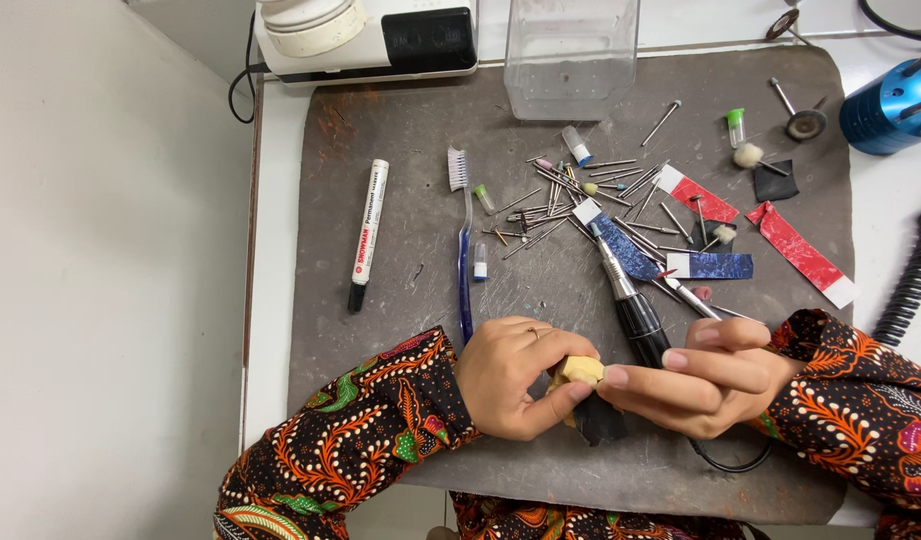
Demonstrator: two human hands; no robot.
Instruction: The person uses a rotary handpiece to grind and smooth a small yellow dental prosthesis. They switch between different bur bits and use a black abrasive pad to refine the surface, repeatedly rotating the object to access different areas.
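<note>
Near edge of mat: both hands meet over the dark grey rubber work mat (380, 400), close to its near edge, slightly right of centre.
Left hand: the left hand (510, 375), in a patterned orange-and-black sleeve, pinches the small pale yellow block (581, 371) between thumb and fingers; a ring shows on one finger.
Right hand: the right hand (705, 375) closes its fingertips on the same block from the other side, so the block is held by both hands just above the mat.
Under the hands: a black scrap piece (598, 420) lies on the mat below the block; whether it touches the block cannot be told.
Handpiece: a black and silver rotary handpiece (628, 295) lies slanted, its rear end passing behind the right hand.
Mat centre: a scatter of thin metal burs (600, 195) is spread about.
Strips: red-and-white and blue-and-white paper strips (800, 250) lie toward the right edge.
Left part of mat: a white marker pen with red label band and black cap (368, 235) lies beside a blue-and-white toothbrush (464, 250), apart from it.
Far edge: a clear plastic box (570, 55) stands upright at the far edge.
Far right corner: a blue metal cylinder (895, 105) sits off the mat.
</note>
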